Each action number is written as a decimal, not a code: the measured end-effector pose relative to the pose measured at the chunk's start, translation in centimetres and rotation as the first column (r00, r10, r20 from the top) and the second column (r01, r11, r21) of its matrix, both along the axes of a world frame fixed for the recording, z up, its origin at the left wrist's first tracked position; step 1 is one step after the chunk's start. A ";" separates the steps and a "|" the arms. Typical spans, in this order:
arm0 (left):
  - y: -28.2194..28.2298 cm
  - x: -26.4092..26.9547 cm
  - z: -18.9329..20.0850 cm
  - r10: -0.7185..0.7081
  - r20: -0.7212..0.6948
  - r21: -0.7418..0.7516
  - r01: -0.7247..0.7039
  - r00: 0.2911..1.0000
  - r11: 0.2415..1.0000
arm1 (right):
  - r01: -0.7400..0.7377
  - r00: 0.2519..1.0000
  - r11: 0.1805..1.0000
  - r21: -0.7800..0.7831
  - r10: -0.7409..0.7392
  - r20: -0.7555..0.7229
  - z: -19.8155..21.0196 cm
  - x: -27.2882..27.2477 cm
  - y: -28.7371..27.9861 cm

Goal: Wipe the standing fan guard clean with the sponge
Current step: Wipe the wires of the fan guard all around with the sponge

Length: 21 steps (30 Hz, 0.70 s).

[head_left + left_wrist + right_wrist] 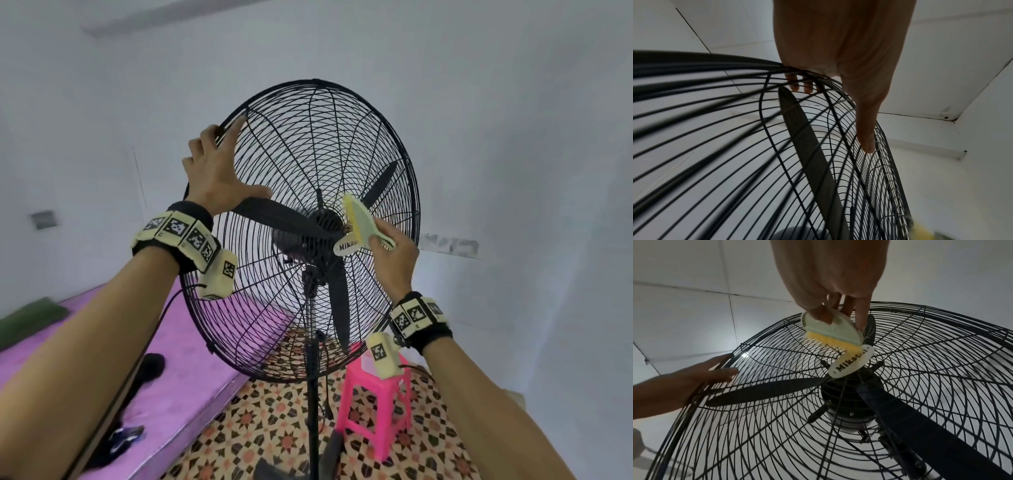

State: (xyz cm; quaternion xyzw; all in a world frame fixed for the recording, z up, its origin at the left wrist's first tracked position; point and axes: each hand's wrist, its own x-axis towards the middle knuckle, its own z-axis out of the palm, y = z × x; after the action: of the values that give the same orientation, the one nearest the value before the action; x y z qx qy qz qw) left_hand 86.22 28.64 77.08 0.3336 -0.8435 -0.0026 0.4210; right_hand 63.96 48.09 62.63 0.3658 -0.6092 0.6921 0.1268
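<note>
two hands on the fan. our left hand (215, 178) grips the guard (387, 126) rim at upper left, fingers curled over it, thumb spread. our right hand (399, 255) pinches the brush (359, 224), bristles on the guard's centre by the badge (346, 247).

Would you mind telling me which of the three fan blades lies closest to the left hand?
The blade pointing left from the hub, just under the left hand gripping the guard rim; the other two point up-right and downward.
</note>
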 end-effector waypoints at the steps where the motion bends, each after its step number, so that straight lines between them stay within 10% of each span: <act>1: 0.1 -0.1 0.0 -0.001 0.002 -0.002 0.001 1.000 1.000 | 0.003 1.000 1.000 0.016 -0.003 -0.007 -0.2 0.2 -0.3; 21: 1.3 -0.3 -0.1 0.013 -0.007 -0.007 -0.013 1.000 1.000 | 0.028 0.996 0.998 0.047 -0.024 -0.086 -1.2 0.0 -0.1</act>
State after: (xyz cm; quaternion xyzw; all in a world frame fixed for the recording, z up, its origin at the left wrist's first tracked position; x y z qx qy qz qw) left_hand 85.97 29.99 76.98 0.3376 -0.8398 0.0018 0.4251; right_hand 63.93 47.96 61.41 0.3899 -0.6246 0.6592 0.1529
